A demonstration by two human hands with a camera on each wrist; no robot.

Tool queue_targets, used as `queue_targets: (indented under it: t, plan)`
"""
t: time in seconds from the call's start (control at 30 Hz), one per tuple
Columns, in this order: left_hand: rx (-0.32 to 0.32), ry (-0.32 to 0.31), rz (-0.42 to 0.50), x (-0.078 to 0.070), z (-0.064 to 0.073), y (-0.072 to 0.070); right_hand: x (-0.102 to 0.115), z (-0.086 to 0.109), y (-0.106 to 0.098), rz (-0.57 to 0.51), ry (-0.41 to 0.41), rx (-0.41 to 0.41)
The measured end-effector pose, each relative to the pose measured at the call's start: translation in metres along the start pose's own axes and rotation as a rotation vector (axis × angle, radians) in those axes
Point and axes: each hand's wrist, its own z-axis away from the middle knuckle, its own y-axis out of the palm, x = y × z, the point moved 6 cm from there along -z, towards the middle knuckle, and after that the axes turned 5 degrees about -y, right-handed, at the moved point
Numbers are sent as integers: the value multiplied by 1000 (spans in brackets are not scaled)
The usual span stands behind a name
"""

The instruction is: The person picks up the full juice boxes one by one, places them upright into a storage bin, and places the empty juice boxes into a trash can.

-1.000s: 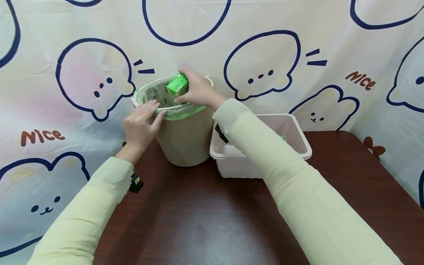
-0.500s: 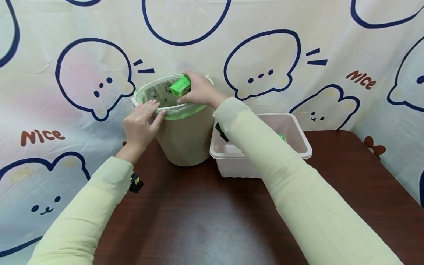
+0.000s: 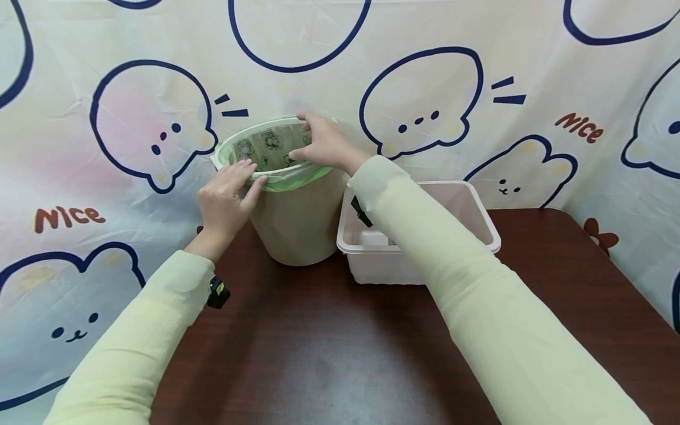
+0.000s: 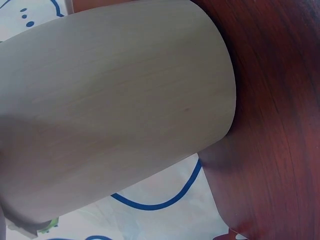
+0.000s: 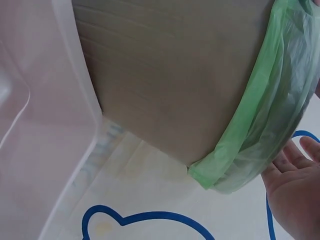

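Note:
In the head view a beige trash bin [image 3: 297, 230] stands at the back of the table, its mouth tilted toward me. A green bag [image 3: 292, 181] lines it and folds over the rim. At the rim's left front, my left hand [image 3: 223, 198] grips the edge, fingertips over the top and thumb outside. Over the right side of the mouth, my right hand [image 3: 329, 141] has thumb and fingers spread apart, with nothing visible between them. The bin's patterned inner wall shows, but its bottom is hidden.
Right of the bin stands a white plastic tub [image 3: 393, 268], partly covered by my right sleeve. A white item [image 3: 373, 238] lies in it. Brown wooden table [image 3: 319, 354] extends in front. A printed cloth [image 3: 425, 29] hangs close behind.
The green packet that my right hand held over the bin is out of sight, and the fingers have spread. The right hand has shifted slightly right. My left hand stays at the rim.

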Motion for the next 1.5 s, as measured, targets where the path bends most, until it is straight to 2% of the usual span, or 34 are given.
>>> queue_targets:
  t: [0.4, 0.6, 0.77, 0.93, 1.27, 1.5]
  plan:
    - [18, -5, 2, 0, -2, 1, -14, 19, -19, 13, -32, -16]
    - [53, 7, -8, 0, -3, 1, -19, 41, -31, 11, -100, -62]
    - [71, -11, -8, 2, -3, 0, -30, 60, -39, 13, -144, -95]
    - [72, -13, -3, 1, -4, -1, -43, 80, -49, 63, -132, -91]
    - [99, 52, 6, -7, -6, -1, -62, 120, -68, 128, -154, -109]
    - [130, 111, 69, -25, -12, 1, -73, 147, -80, 237, -155, -115]
